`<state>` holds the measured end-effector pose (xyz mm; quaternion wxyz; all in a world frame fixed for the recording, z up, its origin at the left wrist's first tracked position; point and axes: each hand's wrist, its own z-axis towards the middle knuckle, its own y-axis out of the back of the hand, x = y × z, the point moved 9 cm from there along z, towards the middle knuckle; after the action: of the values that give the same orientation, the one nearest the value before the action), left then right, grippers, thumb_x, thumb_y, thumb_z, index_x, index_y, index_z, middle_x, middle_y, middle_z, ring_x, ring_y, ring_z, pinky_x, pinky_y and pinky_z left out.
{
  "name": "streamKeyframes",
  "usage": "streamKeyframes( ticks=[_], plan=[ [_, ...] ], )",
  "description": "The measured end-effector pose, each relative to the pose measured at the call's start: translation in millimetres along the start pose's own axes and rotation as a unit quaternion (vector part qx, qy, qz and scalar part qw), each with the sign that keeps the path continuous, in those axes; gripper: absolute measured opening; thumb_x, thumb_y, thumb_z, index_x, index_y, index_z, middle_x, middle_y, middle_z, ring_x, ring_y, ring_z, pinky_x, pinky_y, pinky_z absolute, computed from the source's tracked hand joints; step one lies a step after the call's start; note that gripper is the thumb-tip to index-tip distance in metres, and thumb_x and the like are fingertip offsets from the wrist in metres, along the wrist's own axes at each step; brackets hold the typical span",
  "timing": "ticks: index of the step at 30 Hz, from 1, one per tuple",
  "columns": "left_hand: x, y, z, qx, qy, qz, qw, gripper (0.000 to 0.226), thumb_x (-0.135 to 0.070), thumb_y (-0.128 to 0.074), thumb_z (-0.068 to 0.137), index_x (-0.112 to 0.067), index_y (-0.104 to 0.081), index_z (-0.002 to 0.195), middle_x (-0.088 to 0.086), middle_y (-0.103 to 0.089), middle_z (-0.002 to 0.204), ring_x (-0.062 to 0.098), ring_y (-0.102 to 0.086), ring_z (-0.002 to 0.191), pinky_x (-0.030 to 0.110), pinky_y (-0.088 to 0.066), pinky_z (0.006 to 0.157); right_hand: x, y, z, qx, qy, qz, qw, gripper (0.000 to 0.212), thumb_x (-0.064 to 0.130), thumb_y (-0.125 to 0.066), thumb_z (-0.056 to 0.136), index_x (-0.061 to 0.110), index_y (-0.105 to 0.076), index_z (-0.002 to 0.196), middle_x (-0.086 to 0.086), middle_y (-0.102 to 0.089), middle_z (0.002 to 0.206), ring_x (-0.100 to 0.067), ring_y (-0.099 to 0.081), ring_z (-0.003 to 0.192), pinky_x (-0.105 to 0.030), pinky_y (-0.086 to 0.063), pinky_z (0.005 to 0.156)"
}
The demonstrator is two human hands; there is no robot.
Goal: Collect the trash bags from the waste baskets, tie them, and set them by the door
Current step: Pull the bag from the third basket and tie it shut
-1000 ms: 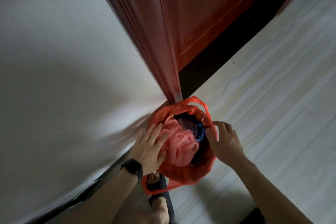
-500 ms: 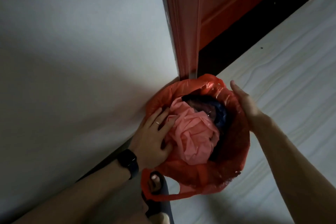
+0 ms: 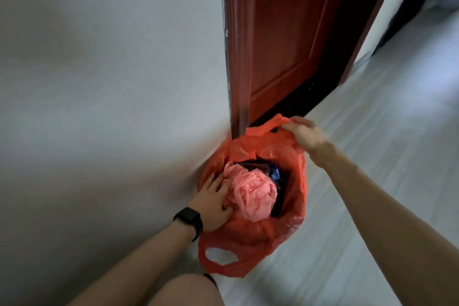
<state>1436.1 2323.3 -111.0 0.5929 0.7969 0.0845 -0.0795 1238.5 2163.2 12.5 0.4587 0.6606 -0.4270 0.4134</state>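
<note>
A red plastic trash bag (image 3: 260, 233) stands open on the floor against the wall, at the foot of the red door frame (image 3: 239, 62). Inside it lie a crumpled pink bag (image 3: 250, 194) and some dark trash (image 3: 270, 171). My left hand (image 3: 211, 204), with a black watch on its wrist, reaches into the bag's mouth and presses against the pink bag. My right hand (image 3: 304, 133) pinches the far handle loop of the red bag and holds it up. The near handle loop (image 3: 218, 256) hangs loose toward me.
A grey wall (image 3: 111, 82) fills the left. The red door (image 3: 285, 32) stands beside the bag, with a dark gap along its bottom. Pale wood-grain floor (image 3: 372, 156) stretches to the right. My knee (image 3: 188, 290) shows at the bottom edge.
My right hand has moved from the bag's right rim to its far handle loop and lifted it. The camera has pulled back and up. My left hand stays against the pink bag.
</note>
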Motion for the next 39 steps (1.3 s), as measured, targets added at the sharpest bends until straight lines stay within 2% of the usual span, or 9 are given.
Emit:
streamKeyframes(
  ticks=[5, 12, 15, 18, 20, 24, 29, 35, 39],
  plan=[
    [7, 9, -5, -0.031, 0.019, 0.048, 0.998, 0.078, -0.056, -0.044, 0.089, -0.031, -0.010, 0.155, 0.002, -0.009, 0.164, 0.024, 0.003, 0.151, 0.053, 0.000, 0.120, 30, -22, -83, 0.089, 0.069, -0.006, 0.994, 0.009, 0.006, -0.068, 0.086, 0.004, -0.074, 0.080, 0.006, -0.072, 0.070, 0.001, -0.064, 0.065, -0.011, -0.047, 0.063],
    [25, 22, -42, -0.179, 0.098, -0.142, 0.969, 0.078, -0.056, -0.039, 0.082, -0.026, -0.023, 0.153, 0.012, -0.030, 0.157, 0.032, -0.027, 0.143, 0.045, -0.024, 0.118, -66, -39, -127, 0.084, 0.023, -0.219, 0.972, 0.022, 0.033, -0.081, 0.069, 0.022, -0.065, 0.059, 0.009, -0.057, 0.061, -0.010, -0.053, 0.064, -0.034, -0.045, 0.068],
    [49, -13, -60, -0.146, 0.195, -0.371, 0.896, 0.090, -0.054, -0.056, 0.080, -0.023, -0.016, 0.154, 0.018, -0.034, 0.152, 0.037, -0.038, 0.136, 0.047, -0.034, 0.113, -93, -49, -150, 0.077, 0.017, -0.306, 0.949, 0.025, 0.055, -0.072, 0.064, 0.038, -0.062, 0.080, 0.015, -0.060, 0.082, -0.013, -0.061, 0.084, -0.028, -0.047, 0.075],
    [54, -69, -68, -0.051, 0.283, -0.608, 0.740, 0.130, -0.059, -0.082, 0.060, -0.016, -0.005, 0.156, 0.021, -0.040, 0.149, 0.039, -0.048, 0.129, 0.051, -0.044, 0.105, -100, -56, -161, 0.055, 0.045, -0.337, 0.939, 0.050, 0.055, -0.073, 0.070, 0.027, -0.066, 0.111, 0.012, -0.058, 0.107, -0.015, -0.058, 0.106, -0.031, -0.048, 0.091],
    [50, -90, -71, 0.002, 0.286, -0.672, 0.683, 0.144, -0.063, -0.088, 0.038, -0.010, -0.019, 0.153, 0.019, -0.054, 0.137, 0.035, -0.062, 0.113, 0.048, -0.055, 0.087, -103, -60, -167, 0.045, 0.052, -0.337, 0.939, 0.053, 0.046, -0.076, 0.077, 0.021, -0.063, 0.121, 0.006, -0.058, 0.117, -0.018, -0.057, 0.112, -0.034, -0.046, 0.097],
    [46, -72, -82, 0.054, 0.231, -0.658, 0.715, 0.077, -0.045, -0.089, 0.054, -0.002, -0.065, 0.114, 0.012, -0.074, 0.090, 0.021, -0.070, 0.066, 0.028, -0.054, 0.057, -110, -55, -165, 0.024, 0.048, -0.318, 0.947, 0.042, 0.044, -0.071, 0.084, 0.018, -0.063, 0.117, 0.001, -0.062, 0.116, -0.023, -0.059, 0.110, -0.034, -0.047, 0.093],
    [51, -32, -98, 0.068, 0.217, -0.587, 0.777, 0.013, -0.012, -0.078, 0.077, -0.002, -0.070, 0.077, 0.011, -0.067, 0.068, 0.013, -0.056, 0.045, 0.024, -0.043, 0.049, -103, -48, -161, -0.009, 0.029, -0.268, 0.963, 0.028, 0.042, -0.063, 0.090, 0.015, -0.058, 0.084, 0.003, -0.063, 0.080, -0.023, -0.061, 0.082, -0.038, -0.051, 0.077],
    [29, 18, -107, 0.070, 0.209, -0.595, 0.773, 0.043, -0.022, -0.062, 0.085, -0.016, -0.058, 0.043, -0.002, -0.053, 0.047, 0.015, -0.053, 0.048, 0.021, -0.037, 0.048, -77, -44, -161, -0.048, 0.090, -0.198, 0.975, 0.042, 0.052, -0.070, 0.069, 0.016, -0.068, 0.091, 0.004, -0.064, 0.091, -0.017, -0.057, 0.090, -0.028, -0.041, 0.078],
    [4, 59, -88, 0.043, 0.180, -0.621, 0.762, 0.019, -0.025, -0.062, 0.088, -0.017, -0.062, 0.072, -0.005, -0.063, 0.054, 0.016, -0.063, 0.061, 0.026, -0.046, 0.061, -38, -51, -167, -0.031, 0.142, -0.144, 0.979, 0.054, 0.067, -0.068, 0.064, 0.021, -0.068, 0.093, 0.008, -0.066, 0.095, -0.014, -0.059, 0.093, -0.031, -0.047, 0.086]
  ],
)
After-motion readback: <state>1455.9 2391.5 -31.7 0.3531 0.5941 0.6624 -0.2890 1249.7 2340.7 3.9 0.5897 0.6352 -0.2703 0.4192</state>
